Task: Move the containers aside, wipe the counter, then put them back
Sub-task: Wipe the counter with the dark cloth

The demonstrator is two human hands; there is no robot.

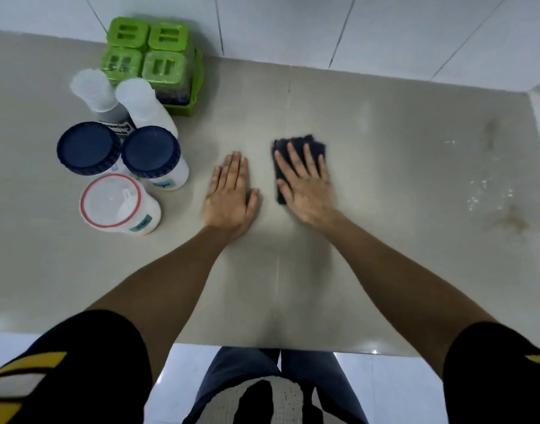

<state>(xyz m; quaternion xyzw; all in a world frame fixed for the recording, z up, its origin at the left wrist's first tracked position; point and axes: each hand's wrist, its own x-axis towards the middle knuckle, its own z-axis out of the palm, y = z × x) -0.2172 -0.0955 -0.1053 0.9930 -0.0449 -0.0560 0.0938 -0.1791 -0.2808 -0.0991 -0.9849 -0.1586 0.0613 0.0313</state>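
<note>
Containers are grouped at the left of the grey counter (385, 185): a green rack of lidded jars (154, 56), two white-capped bottles (92, 93) (140, 101), two blue-lidded jars (86, 148) (152, 154), and a red-rimmed clear-lidded jar (112, 200). My right hand (305, 182) lies flat, fingers spread, pressing a dark folded cloth (299, 145) onto the counter's middle. Its outline is blurred. My left hand (230, 194) rests flat on the counter just left of the cloth, holding nothing, right of the jars.
White tiled wall (323, 26) runs along the back and the right side. Brownish stains (510, 218) and white specks (483, 194) mark the counter's right part. The counter's front edge (262, 347) is near my legs.
</note>
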